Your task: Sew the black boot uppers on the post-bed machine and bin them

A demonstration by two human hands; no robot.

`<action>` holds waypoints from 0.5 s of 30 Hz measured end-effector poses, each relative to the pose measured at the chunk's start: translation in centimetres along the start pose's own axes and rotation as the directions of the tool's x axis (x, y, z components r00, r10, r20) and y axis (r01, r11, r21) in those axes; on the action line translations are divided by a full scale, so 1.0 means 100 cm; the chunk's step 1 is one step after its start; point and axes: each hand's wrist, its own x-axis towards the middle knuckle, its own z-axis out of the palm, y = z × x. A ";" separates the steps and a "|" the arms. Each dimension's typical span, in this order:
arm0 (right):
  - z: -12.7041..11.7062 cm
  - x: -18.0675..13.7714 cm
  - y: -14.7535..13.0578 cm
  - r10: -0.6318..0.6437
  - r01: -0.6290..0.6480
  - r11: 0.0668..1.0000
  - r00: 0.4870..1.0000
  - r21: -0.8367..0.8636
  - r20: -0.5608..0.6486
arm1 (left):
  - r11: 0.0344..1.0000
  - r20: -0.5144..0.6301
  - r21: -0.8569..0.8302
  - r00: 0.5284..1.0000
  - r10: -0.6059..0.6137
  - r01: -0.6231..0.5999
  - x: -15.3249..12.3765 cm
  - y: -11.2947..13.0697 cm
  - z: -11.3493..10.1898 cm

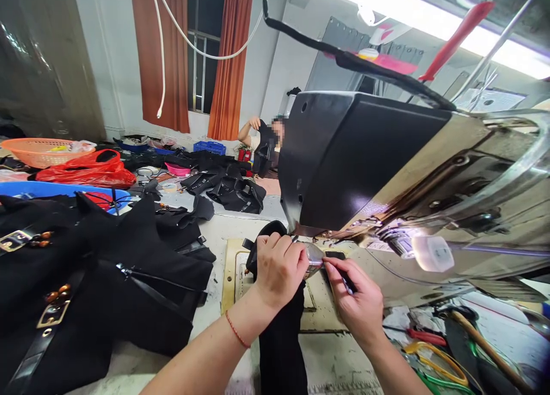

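Note:
A black fabric boot upper point(281, 349) hangs down toward me over the bed of the sewing machine point(365, 154). My left hand point(277, 269) is closed on its upper part, close to the shiny metal end of the machine point(314, 257). Just to the right, my right hand point(358, 297) is closed in a pinch around a slim dark tool point(349, 285), whose kind I cannot make out. Its fingertips are at the metal end. The spot where the fabric meets the machine is mostly hidden behind my left hand.
Black uppers with buckled straps point(54, 315) and zips are piled at the left, beside a blue basin point(64, 188). Yellow-handled scissors point(438, 363) and other tools lie at the right. An orange basket point(47, 151) and red bag point(90, 169) stand behind. Another person point(262, 140) sits farther back.

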 end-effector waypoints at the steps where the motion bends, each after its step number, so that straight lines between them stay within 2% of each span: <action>1: 0.000 0.000 0.000 0.001 -0.001 1.000 1.000 -0.002 0.000 | 1.000 0.002 -0.001 1.000 -0.001 0.001 0.000 0.000 0.000; 15: 0.001 0.002 -0.001 -0.032 0.032 0.999 0.999 -0.001 -0.007 | 1.000 -0.018 0.012 1.000 0.013 -0.012 0.001 0.001 -0.002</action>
